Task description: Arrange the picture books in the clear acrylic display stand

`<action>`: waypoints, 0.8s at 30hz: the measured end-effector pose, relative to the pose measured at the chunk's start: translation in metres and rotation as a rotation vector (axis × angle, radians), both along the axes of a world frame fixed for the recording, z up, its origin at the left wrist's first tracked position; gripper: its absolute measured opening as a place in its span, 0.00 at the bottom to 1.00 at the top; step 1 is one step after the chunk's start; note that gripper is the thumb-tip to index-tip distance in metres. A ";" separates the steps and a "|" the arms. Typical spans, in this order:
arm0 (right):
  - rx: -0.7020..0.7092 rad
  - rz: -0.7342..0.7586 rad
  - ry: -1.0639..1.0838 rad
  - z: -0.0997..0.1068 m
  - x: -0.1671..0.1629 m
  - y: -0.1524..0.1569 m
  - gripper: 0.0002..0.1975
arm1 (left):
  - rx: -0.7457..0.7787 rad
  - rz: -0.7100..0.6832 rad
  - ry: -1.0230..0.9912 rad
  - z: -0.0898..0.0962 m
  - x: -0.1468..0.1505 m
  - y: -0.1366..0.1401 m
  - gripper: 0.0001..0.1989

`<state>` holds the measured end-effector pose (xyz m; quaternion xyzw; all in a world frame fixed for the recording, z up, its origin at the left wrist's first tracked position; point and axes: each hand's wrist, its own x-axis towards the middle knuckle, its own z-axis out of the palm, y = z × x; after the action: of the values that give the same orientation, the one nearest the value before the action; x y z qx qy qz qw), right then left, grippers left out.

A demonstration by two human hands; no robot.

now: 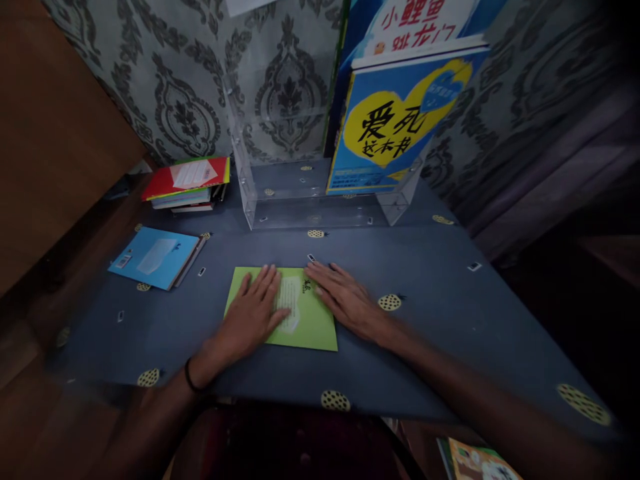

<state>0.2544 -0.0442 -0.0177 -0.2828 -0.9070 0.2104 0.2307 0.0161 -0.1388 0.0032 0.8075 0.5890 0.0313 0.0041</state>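
Note:
A green book (310, 331) with a pale printed panel lies flat near the front of the table. My left hand (253, 308) rests flat on its left part, fingers stretched out and pointing away from me. Over the book's right edge lies my right hand (349, 298), palm down, its fingers extended toward the upper right corner. Neither hand grips anything; both touch the cover. A dark band (191, 375) circles my left wrist.
Behind the green book stands a clear acrylic rack (315, 212) holding a blue book with a yellow heart (400, 133) and a taller book. At left are a light-blue book (150, 257) and a book stack (187, 183). Grey-blue cloth (430, 267) covers the table.

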 end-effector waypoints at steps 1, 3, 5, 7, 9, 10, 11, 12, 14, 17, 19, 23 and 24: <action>-0.015 0.004 0.011 0.001 0.001 0.000 0.25 | -0.010 -0.058 -0.008 0.001 0.013 -0.001 0.35; -0.033 0.013 0.033 0.001 0.003 0.000 0.26 | -0.019 -0.173 -0.022 0.004 0.037 -0.005 0.38; -0.035 0.019 0.045 0.000 0.004 -0.001 0.26 | -0.012 -0.265 -0.030 0.006 0.057 -0.010 0.40; -0.031 0.015 0.046 -0.001 0.004 -0.001 0.26 | 0.004 -0.321 -0.031 0.006 0.067 -0.015 0.40; -0.026 0.013 0.037 -0.003 0.003 0.000 0.26 | 0.019 -0.347 -0.029 0.005 0.068 -0.020 0.38; -0.021 0.015 0.032 -0.003 0.003 0.000 0.26 | 0.023 -0.351 -0.028 0.004 0.065 -0.023 0.37; -0.016 0.019 0.029 -0.003 0.002 0.000 0.25 | 0.024 -0.349 -0.026 0.003 0.061 -0.024 0.36; -0.009 0.022 0.026 -0.003 0.002 0.000 0.25 | 0.022 -0.337 -0.024 0.002 0.055 -0.026 0.35; 0.009 0.025 0.018 -0.003 0.001 0.000 0.24 | 0.017 -0.291 -0.017 0.001 0.041 -0.029 0.35; 0.039 0.017 -0.010 -0.003 0.001 -0.001 0.23 | 0.032 -0.203 0.004 -0.001 0.018 -0.034 0.36; 0.056 0.016 -0.025 -0.003 0.001 -0.001 0.23 | 0.058 -0.156 0.012 -0.003 0.006 -0.038 0.36; 0.089 0.019 -0.051 -0.004 0.001 0.000 0.22 | 0.123 -0.090 0.029 -0.012 -0.003 -0.044 0.35; 0.097 0.018 -0.061 -0.004 0.000 0.000 0.22 | 0.139 -0.085 0.036 -0.013 -0.003 -0.045 0.35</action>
<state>0.2548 -0.0443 -0.0215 -0.2693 -0.9252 0.1598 0.2145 0.0130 -0.1835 -0.0102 0.8306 0.5505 0.0573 -0.0613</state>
